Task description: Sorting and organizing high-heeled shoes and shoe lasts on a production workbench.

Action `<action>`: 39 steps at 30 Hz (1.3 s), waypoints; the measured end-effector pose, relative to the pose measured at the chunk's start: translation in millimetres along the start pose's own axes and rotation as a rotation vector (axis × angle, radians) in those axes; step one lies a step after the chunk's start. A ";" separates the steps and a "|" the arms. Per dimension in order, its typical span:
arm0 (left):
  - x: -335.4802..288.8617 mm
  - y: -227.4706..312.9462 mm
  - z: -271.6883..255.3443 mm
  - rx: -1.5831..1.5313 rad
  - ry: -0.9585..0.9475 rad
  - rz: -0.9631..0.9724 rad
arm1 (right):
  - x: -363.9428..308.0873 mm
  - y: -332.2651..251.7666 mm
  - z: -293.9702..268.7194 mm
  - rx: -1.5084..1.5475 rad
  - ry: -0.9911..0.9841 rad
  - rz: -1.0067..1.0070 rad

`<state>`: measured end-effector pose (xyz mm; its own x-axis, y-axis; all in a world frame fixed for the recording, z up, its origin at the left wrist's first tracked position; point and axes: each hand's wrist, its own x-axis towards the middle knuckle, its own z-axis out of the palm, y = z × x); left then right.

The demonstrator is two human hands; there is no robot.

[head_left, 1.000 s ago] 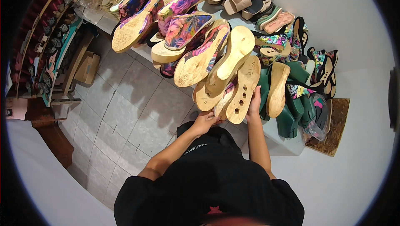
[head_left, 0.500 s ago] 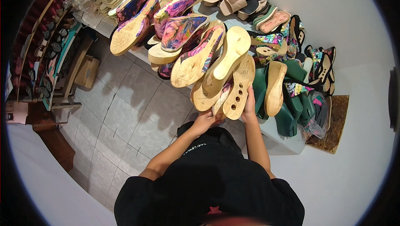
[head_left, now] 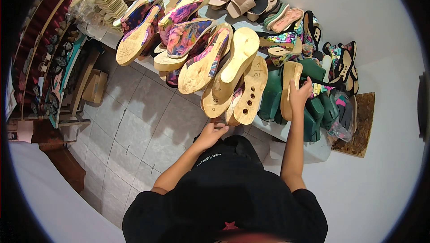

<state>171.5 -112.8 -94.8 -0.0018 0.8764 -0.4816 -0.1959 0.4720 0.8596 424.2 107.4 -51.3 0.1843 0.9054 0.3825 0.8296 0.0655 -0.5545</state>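
Note:
My right hand (head_left: 300, 95) is at a pale wooden clog sole (head_left: 291, 70) standing on the right of the table. Its thumb lies on the sole's face and its fingers are along the right edge, gripping it. My left hand (head_left: 210, 135) is low at the table's front edge, fingers loosely bent and apart, with nothing visible in it. Just above it stand a wooden sole with several dark holes (head_left: 253, 75) and a stacked pair of plain wooden soles (head_left: 242, 50). Left of these are clogs with floral uppers (head_left: 190, 37).
Dark green clogs (head_left: 271, 95) and multicoloured strappy sandals (head_left: 342, 68) crowd the table's right end, beside a brown board (head_left: 358, 124) on the wall side. Beige slides (head_left: 239, 5) lie farther back. Stacked thin soles (head_left: 107, 5) are at far left, above a cardboard box (head_left: 95, 86) and shelving.
My right hand has left the holed sole and moved right to the other wooden sole. My left hand has dropped slightly away from the soles. The view has shifted a little.

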 end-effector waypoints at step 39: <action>-43.3 85.8 91.2 0.474 0.661 1.228 | 14.7 -77.6 -50.8 0.937 -0.880 -0.230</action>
<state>244.2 -101.5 15.4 -0.3889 0.6006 0.6986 0.5922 -0.4179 0.6890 389.3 94.3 34.9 -0.6123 0.7805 0.1263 0.0494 0.1972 -0.9791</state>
